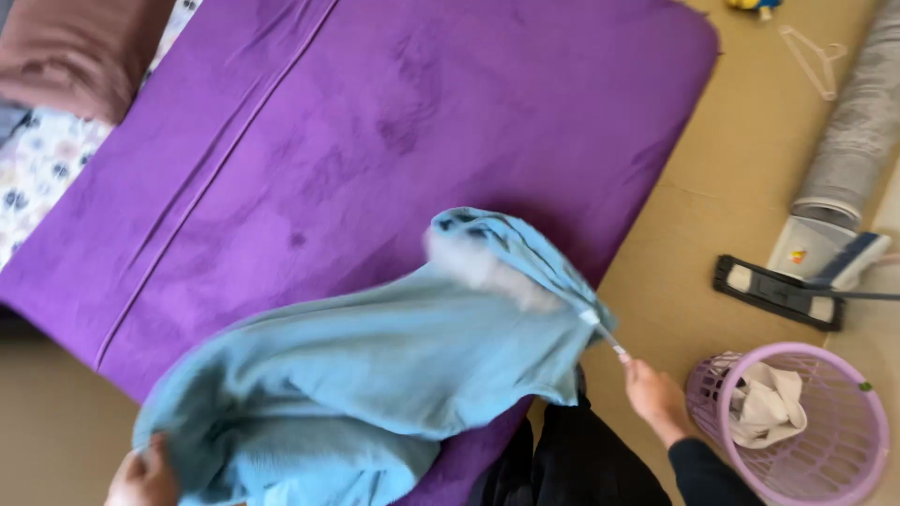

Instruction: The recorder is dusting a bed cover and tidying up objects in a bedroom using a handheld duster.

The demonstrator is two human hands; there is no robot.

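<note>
Light blue hoodie (375,375) over purple bed (375,141): left hand (141,480) grasping hem, right hand (654,395) fingers pinching white drawstring (605,335); lilac basket (825,450) nearby.

Open room is found over the purple mattress (394,112), bare above and left of the blue garment (375,375), which is spread across its near edge. To the right, a strip of floor (694,215) is left free, bounded by the mop (778,292), basket (797,422) and rolled rug (853,122)
</note>
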